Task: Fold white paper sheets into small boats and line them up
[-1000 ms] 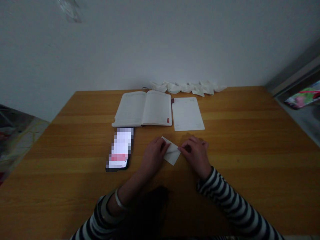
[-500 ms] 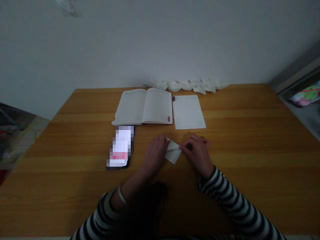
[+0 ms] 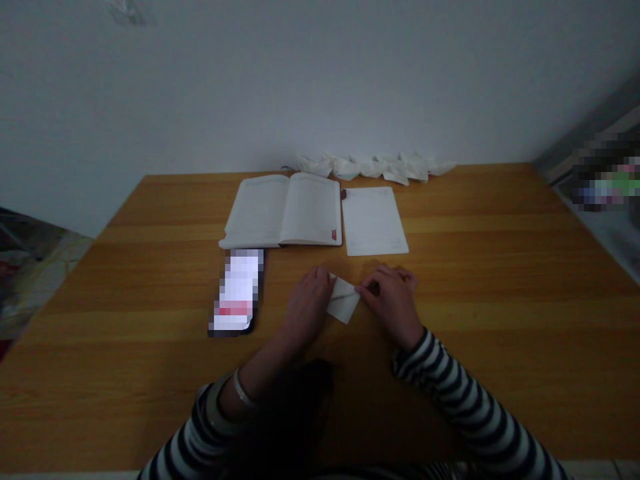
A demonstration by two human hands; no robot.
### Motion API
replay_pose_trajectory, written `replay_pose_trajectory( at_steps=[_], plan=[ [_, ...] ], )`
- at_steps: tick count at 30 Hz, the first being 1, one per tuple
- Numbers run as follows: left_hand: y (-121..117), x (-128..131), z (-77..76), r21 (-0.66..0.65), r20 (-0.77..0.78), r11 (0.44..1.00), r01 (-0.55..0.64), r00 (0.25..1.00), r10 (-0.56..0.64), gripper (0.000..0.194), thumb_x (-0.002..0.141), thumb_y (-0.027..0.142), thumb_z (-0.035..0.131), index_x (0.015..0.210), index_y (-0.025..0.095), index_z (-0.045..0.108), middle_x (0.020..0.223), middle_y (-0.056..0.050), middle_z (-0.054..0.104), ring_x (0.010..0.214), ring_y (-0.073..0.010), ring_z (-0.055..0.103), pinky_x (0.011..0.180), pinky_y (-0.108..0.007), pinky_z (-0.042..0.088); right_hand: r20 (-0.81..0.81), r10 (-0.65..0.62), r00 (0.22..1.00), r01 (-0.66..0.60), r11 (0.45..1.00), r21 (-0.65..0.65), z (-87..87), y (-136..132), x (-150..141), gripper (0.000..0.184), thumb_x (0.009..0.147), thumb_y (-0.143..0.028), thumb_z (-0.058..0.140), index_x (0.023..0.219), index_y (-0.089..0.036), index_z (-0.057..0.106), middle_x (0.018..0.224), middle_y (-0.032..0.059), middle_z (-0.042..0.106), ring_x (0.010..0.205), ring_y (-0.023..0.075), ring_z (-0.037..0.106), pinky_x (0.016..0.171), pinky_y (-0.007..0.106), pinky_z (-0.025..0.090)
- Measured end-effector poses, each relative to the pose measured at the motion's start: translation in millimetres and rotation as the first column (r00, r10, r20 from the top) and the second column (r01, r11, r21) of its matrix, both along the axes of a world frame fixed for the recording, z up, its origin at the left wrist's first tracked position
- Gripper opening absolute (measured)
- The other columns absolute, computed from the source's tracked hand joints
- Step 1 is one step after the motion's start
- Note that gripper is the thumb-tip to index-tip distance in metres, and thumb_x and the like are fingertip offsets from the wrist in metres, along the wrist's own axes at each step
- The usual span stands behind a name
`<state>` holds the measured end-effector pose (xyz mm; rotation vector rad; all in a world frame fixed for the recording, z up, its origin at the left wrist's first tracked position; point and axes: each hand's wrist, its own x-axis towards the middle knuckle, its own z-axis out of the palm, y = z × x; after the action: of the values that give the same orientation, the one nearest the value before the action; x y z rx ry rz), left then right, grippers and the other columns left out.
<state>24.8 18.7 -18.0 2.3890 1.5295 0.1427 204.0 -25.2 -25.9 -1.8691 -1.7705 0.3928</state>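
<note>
Apparently midway: gripping creased white paper square at brown wooden table, with left hand curled closed over left edge and right hand pinched tight on right corner; beyond, seemingly finished, row of folded white papers.

Dim light, pale wall behind brown wd tbl, flr at L.

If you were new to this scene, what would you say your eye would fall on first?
Probably the bright phone, lying left of the hands, just below the open notebook. Next, perhaps, the small white paper at the centre, with the left hand and right hand at its opposite sides. The row of crumpled-looking white pieces along the table's far edge also stands out.
</note>
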Motion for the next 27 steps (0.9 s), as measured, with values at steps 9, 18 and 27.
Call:
replay_pose_trajectory(
  at_steps=[9,18,27],
  plan=[
    [1,4,1.9,-0.004,-0.083,1.000,-0.014,0.996,0.014,0.019,0.102,0.026,0.036,0.100,0.016,0.052,0.096,-0.009,0.064,0.090,-0.0233,0.063,0.076,-0.032,0.045,0.049,0.002,0.999,-0.002,1.000,0.004,0.4,0,-1,0.016,0.089,-0.030,0.062,0.076,-0.021,0.066,0.083,0.0022,0.068,0.088,0.0237,0.061,0.093,0.047,0.024],
    [3,7,7.7,-0.053,-0.108,0.998,-0.035,0.994,0.029,0.019,0.102,0.027,0.036,0.103,0.016,0.051,0.101,-0.010,0.066,0.091,-0.0245,0.065,0.069,-0.032,0.044,0.113,-0.017,0.993,0.011,0.999,0.046,1.2,0,-6,0.010,0.093,-0.029,0.057,0.088,-0.021,0.062,0.087,0.0012,0.070,0.087,0.0214,0.063,0.100,0.050,0.023],
    [2,6,3.0,-0.034,-0.089,0.999,-0.023,0.996,0.020,0.017,0.102,0.024,0.035,0.102,0.017,0.051,0.096,-0.009,0.065,0.090,-0.0240,0.064,0.072,-0.032,0.046,0.242,0.200,0.949,-0.242,0.957,0.160,-9.4,-11,-11,0.022,0.098,-0.025,0.051,0.109,-0.021,0.069,0.115,0.0069,0.071,0.112,0.0232,0.061,0.111,0.049,0.027]
  ],
)
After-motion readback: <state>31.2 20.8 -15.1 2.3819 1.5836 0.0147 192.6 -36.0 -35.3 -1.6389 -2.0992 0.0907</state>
